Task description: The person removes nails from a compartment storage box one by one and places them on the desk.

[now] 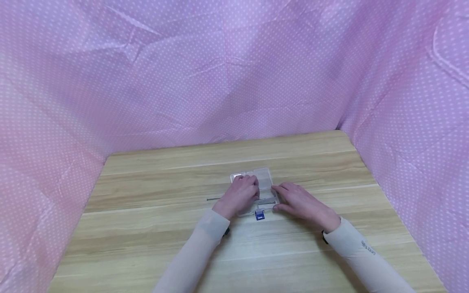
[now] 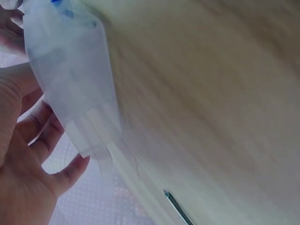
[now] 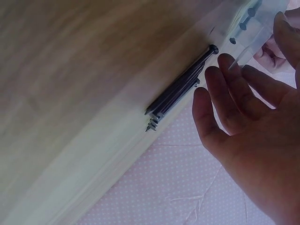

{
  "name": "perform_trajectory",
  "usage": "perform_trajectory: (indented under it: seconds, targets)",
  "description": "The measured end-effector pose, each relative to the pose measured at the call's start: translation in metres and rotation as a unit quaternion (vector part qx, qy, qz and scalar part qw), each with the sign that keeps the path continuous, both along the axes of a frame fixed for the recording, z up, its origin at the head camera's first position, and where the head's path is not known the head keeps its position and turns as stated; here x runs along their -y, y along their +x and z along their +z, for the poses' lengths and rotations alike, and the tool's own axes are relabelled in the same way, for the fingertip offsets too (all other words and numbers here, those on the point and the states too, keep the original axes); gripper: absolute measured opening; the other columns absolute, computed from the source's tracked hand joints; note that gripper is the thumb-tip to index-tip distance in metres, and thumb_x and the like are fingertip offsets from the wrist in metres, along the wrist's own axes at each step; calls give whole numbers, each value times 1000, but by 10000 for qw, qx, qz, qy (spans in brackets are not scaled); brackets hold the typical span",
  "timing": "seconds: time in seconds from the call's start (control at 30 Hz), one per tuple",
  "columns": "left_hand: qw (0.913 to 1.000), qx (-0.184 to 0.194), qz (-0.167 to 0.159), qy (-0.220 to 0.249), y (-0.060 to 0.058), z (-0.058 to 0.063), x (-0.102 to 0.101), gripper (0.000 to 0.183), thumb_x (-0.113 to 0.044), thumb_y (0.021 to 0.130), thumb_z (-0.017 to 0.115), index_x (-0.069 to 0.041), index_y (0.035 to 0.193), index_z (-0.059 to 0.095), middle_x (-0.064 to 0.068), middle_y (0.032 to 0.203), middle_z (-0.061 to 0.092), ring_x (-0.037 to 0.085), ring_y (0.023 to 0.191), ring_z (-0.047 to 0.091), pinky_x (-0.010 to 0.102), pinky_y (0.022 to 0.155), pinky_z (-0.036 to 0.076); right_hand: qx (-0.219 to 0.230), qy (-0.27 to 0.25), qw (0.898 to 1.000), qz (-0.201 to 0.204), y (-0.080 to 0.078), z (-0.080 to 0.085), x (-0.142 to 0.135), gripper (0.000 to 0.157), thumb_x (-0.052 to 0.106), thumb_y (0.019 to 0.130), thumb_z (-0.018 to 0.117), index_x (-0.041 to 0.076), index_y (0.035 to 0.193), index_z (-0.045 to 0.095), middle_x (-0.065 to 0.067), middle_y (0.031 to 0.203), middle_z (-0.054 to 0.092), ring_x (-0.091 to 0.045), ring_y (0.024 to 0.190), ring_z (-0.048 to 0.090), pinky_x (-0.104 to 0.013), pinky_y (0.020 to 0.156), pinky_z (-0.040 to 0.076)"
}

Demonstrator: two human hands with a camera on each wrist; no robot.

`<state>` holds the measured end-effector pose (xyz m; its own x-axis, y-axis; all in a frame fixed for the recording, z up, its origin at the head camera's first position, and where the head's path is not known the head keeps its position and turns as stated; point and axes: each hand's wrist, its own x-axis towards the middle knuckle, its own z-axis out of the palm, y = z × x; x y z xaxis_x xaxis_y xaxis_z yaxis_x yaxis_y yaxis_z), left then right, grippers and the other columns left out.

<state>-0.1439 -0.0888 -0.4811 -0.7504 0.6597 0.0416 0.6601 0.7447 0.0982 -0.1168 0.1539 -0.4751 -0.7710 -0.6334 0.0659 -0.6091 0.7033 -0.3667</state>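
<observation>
– What's the step?
– Handling long nails [image 1: 266, 202] at an open clear case [image 1: 263, 179], I'd say. It lies between the left and right edges of the surface [image 1: 146, 179], short of the far edge.
– Fingers?
– The right hand [image 1: 302, 203] holds the case's right side; the left hand [image 1: 242, 193] curls over it, but whether it pinches anything I can't tell.
– Next move?
– Probably calls for keeping the case steady.
– Room?
– Pale wood grain, rounded far corners, pink dotted cloth [image 1: 165, 81] around.

No text, brand or number can be read. Dark lettering [image 1: 368, 248] is borne by the right sleeve [image 1: 360, 258], too small to be deciphered. A pale mark [image 1: 260, 217] is noted on the blue clasp [image 1: 259, 213]; its nature cannot be determined.
</observation>
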Motion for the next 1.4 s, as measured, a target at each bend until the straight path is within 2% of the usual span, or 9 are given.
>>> perform_trajectory:
  seconds: [0.17, 0.4, 0.6, 0.7, 0.83, 0.97, 1.23, 1.4]
  targets:
    - [9998, -132, -133, 20, 0, -1, 1, 11, -22, 98, 70, -23, 94, 80, -6, 114, 63, 15, 105, 59, 44, 107, 46, 58, 36, 10000, -32, -1, -1, 0, 63, 35, 93, 78, -4, 138, 59, -15, 123, 66, -30, 112, 62, -50, 98, 54]
    - [9997, -84, -157, 191, -1, -1, -1, 15, -31, 99, 70, -28, 108, 83, -5, 118, 64, 16, 112, 56, 48, 116, 40, 119, 17, 9999, -51, -1, -1, 0, 64, 36, 92, 78, -4, 139, 59, -14, 123, 65, -29, 112, 62, -49, 98, 54]
    - [9994, -63, -154, 303, -3, -3, -6, 15, -34, 98, 71, -30, 106, 83, -5, 121, 63, 17, 115, 54, 48, 115, 40, 147, 25, 9999, -57, -1, -1, -1, 64, 36, 93, 78, -3, 139, 59, -12, 122, 65, -27, 111, 62, -49, 97, 54]
    - [9989, -36, -124, 462, -5, -5, -8, 13, -33, 97, 73, -29, 103, 84, -5, 116, 63, 16, 110, 53, 42, 108, 43, 159, 8, 9998, -75, -1, -1, -1, 64, 37, 93, 78, -3, 139, 58, -12, 123, 65, -27, 111, 62, -49, 97, 54]
    - [9973, 101, -59, 722, -8, -6, -10, 10, -32, 93, 77, -27, 98, 85, -8, 106, 61, 13, 98, 50, 31, 91, 43, 152, 14, 9999, -79, -1, -2, -1, 64, 36, 93, 78, -3, 140, 58, -12, 123, 65, -27, 111, 62, -48, 97, 54]
    - [9961, 250, 27, 845, -10, -6, -12, 8, -30, 92, 80, -26, 94, 85, -9, 100, 60, 12, 95, 50, 28, 84, 42, 177, 27, 9998, -94, -1, 0, -1, 63, 36, 93, 77, -3, 140, 58, -13, 123, 65, -28, 112, 62, -49, 98, 54]
    - [9980, 252, -247, 533, -9, -6, -14, 12, -28, 98, 73, -22, 100, 82, -6, 113, 61, 14, 105, 53, 30, 92, 46, 257, 47, 9996, -142, -1, 1, -1, 64, 36, 94, 77, -3, 140, 58, -13, 125, 65, -28, 113, 62, -50, 99, 53]
    - [9969, 211, -404, 639, -9, -7, -11, 13, -28, 99, 71, -21, 100, 81, -3, 118, 62, 16, 110, 56, 32, 97, 48, 230, 16, 9996, -133, -1, 1, -1, 64, 36, 93, 78, -3, 140, 58, -14, 125, 65, -29, 114, 62, -50, 99, 53]
